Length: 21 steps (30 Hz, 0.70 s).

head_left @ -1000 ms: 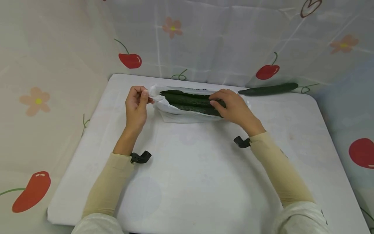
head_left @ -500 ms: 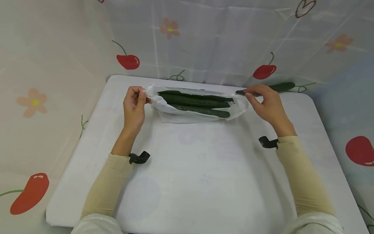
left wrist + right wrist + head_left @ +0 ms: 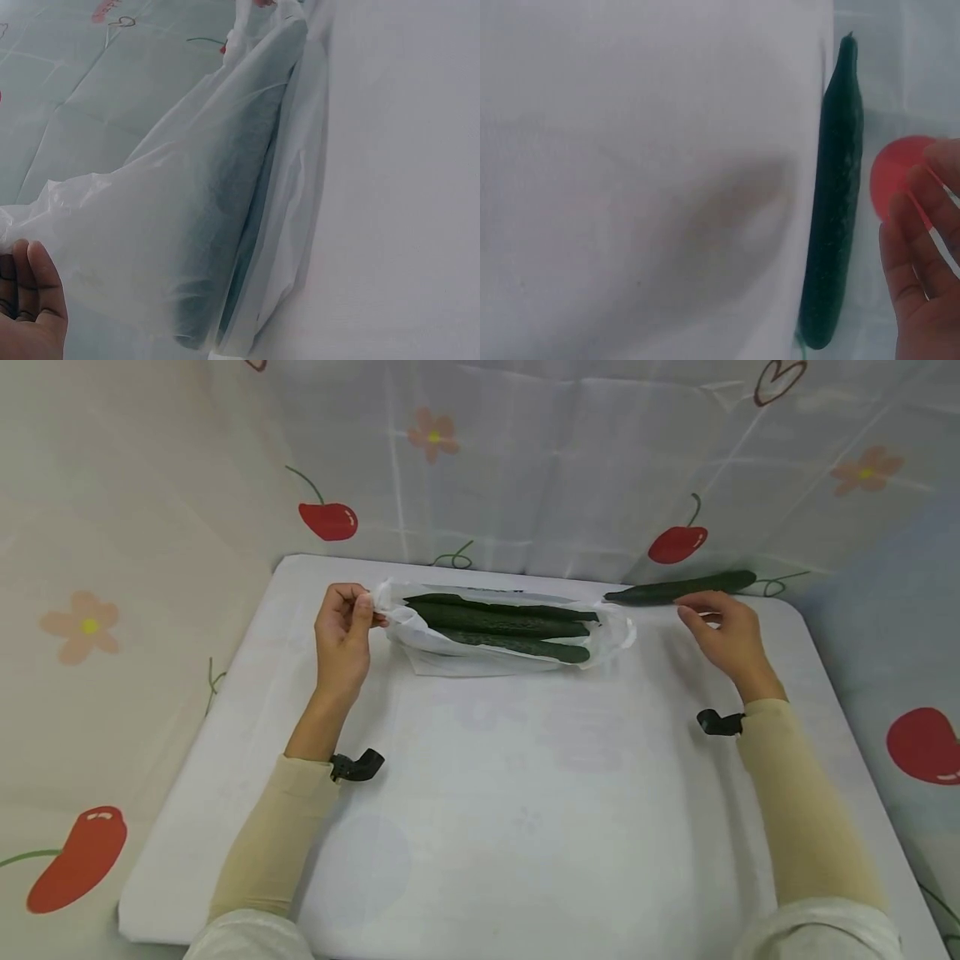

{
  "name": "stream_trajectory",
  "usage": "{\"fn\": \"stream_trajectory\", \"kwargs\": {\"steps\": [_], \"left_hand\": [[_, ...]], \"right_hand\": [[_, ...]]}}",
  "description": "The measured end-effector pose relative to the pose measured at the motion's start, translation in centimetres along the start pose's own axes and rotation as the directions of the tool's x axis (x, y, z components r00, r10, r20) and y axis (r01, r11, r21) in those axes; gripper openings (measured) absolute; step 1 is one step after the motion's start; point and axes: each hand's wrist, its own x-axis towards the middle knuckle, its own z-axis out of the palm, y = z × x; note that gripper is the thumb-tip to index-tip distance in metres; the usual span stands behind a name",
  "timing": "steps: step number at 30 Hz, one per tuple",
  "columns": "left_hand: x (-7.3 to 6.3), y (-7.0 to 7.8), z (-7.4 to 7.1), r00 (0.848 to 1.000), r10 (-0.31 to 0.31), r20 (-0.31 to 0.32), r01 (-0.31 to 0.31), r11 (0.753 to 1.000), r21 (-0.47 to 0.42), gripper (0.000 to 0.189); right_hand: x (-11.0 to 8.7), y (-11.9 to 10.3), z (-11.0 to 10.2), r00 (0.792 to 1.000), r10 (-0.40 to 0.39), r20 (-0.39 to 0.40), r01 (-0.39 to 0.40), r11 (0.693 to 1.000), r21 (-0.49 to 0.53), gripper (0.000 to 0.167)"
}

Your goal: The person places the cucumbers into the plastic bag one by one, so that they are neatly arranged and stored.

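In the head view a thin white plastic bag [image 3: 450,658] lies on its side near the table's far edge, mouth spread wide. Three dark green cucumbers [image 3: 510,625] lie lengthwise inside, showing through the opening. My left hand [image 3: 343,639] pinches the bag's left end between thumb and fingers; in the left wrist view the plastic [image 3: 142,217] is drawn out toward that hand. To the right of the bag, a loose cucumber [image 3: 675,590] lies along the far edge. My right hand [image 3: 727,635] hovers just in front of it, fingers loosely bent around nothing.
The white-covered table [image 3: 510,810] extends toward me. A pale curtain [image 3: 555,460] printed with cherries and flowers rises right behind the loose cucumber and closes off the sides. Each wrist carries a small black camera mount [image 3: 358,765].
My right hand has left the cucumbers in the bag and moved right, passing over the loose cucumber's stem end to its near side. The left hand keeps its pinch on the bag.
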Motion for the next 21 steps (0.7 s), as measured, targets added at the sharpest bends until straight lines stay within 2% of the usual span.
{"fn": "stream_trajectory", "kwargs": {"steps": [5, 9, 11, 16, 21], "left_hand": [[0.0, -0.1, -0.1, 1.0, -0.005, 0.004, 0.005, 1.0, 0.009, 0.005], [-0.1, -0.1, -0.2, 1.0, 0.0, 0.004, 0.0, 1.0, 0.014, 0.014], [-0.2, -0.1, -0.2, 1.0, 0.0, 0.006, 0.0, 1.0, 0.015, 0.019], [-0.1, -0.2, -0.2, 1.0, 0.001, 0.004, -0.001, 1.0, 0.005, 0.009], [0.0, -0.3, -0.3, 1.0, -0.008, 0.001, 0.008, 1.0, 0.0, 0.009]], "right_hand": [[0.7, 2.5, -0.1, 0.997, 0.073, 0.008, -0.073, 0.997, 0.001, 0.042], [1.6, 3.8, -0.3, 0.992, 0.119, 0.047, -0.119, 0.993, -0.022, 0.046], [2.0, 4.2, -0.4, 0.987, 0.145, 0.073, -0.143, 0.989, -0.038, 0.052], [2.9, 4.7, -0.9, 0.969, 0.21, 0.129, -0.202, 0.977, -0.071, 0.07], [3.8, 5.4, -1.1, 0.957, 0.235, 0.171, -0.228, 0.972, -0.062, 0.077]]}}
